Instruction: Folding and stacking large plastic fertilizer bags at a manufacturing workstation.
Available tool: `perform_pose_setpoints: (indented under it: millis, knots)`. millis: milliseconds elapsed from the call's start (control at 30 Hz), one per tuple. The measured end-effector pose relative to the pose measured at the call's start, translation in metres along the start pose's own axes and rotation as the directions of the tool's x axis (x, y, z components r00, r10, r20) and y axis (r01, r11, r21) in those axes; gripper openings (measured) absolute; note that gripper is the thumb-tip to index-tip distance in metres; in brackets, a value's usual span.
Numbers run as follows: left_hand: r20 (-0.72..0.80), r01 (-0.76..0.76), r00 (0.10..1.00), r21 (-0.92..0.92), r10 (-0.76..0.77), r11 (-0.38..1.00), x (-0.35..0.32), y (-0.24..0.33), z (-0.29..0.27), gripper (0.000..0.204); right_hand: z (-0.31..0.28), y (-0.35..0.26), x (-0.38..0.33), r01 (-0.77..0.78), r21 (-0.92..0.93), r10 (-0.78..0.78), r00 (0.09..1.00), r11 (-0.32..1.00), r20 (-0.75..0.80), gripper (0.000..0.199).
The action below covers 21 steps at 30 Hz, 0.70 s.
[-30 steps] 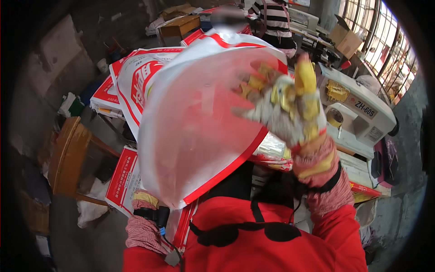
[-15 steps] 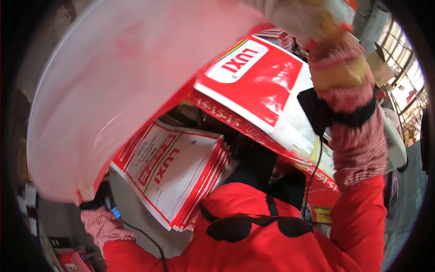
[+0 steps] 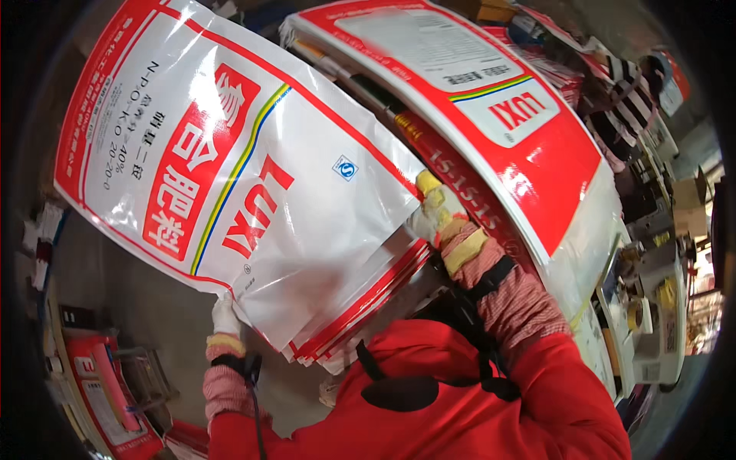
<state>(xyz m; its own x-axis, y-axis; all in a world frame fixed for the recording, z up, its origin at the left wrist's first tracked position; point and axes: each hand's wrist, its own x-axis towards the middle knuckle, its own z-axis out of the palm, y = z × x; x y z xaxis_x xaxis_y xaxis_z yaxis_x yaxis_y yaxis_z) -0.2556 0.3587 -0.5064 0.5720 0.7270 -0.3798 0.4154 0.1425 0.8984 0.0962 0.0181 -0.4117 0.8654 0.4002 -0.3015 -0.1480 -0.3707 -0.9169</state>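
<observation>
Closed in the left hand (image 3: 226,316), gloved in white, around the near left corner of a white-and-red printed fertilizer sack (image 3: 222,161); curled in the right hand (image 3: 438,211), in a yellow-patched glove, on the sack's near right corner, with some fingertips hidden, so cannot tell exactly how tightly. Spread broad between both hands, slanting away to the upper left, running slightly out of view at the far side. Hanging with a creased, shadowed near edge just over a pile of red-edged sacks (image 3: 368,310); cannot tell whether touching. Close along the right long edge, separated by a narrow dark gap, then blocked by a tall stack of fertilizer sacks (image 3: 563,169) with a glossy red top panel. Wider on the left, with grey concrete floor (image 3: 157,257) showing beyond the sack's edge. Farther out to the right, past the stack, lined with a white sewing machine (image 3: 661,307) and a cardboard box (image 3: 692,201); at upper right, near more piled sacks, occupied by a co-worker in black-and-white stripes (image 3: 632,103).
</observation>
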Motion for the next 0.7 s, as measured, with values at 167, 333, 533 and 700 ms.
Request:
perform_pose_setpoints:
  millis: [167, 333, 533, 700]
  knots:
    - [0.186, 0.192, 0.975, -0.433, -0.121, 0.881, -0.033, -0.048, 0.017, 0.039, 0.024, 0.103, 0.023, -0.298, 0.143, 0.324, 0.920, 0.944, -0.221, 0.032]
    - [0.274, 0.556, 0.829, -0.501, -0.487, 0.664, -0.112, -0.084, 0.003, 0.043, 0.036, 0.118, 0.024, -0.243, -0.383, 0.194, 0.967, 0.891, -0.163, 0.048]
    - [-0.245, 0.309, 0.935, 0.207, -0.256, 0.928, -0.096, -0.054, -0.002, 0.041, 0.023, 0.110, -0.004, -0.053, -0.876, 0.135, 0.991, 0.479, 0.014, 0.024]
    - [-0.420, 0.314, 0.845, -0.114, -0.333, 0.942, -0.080, -0.051, 0.010, 0.058, 0.031, 0.106, -0.010, -0.018, -0.776, -0.010, 0.999, 0.631, -0.031, 0.023]
